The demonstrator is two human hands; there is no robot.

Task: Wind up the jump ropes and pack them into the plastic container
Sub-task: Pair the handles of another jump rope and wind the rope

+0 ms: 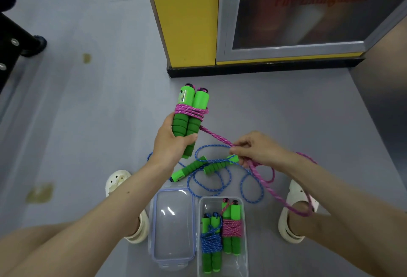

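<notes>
I log, item by item:

1. The left hand (169,142) grips a pair of green foam-and-plastic jump-rope handles (187,127), with pink braided cord (215,136) coiled round their middle.
2. The right hand (255,151), apart to the right, pinches that cord's loose run.
3. Below both hands, on the floor, lies a loose blue braided rope (253,188).
4. Nearer me stands a clear rectangular plastic container (233,265) holding a blue-wound bundle (211,241) and a pink-wound bundle (231,227).
5. Its clear lid (174,221) lies just left.

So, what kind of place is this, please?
Probably a hallway in a public building, perhaps a school or gym: a fire extinguisher cabinet beside a yellow pillar, and a smooth grey floor.
</notes>
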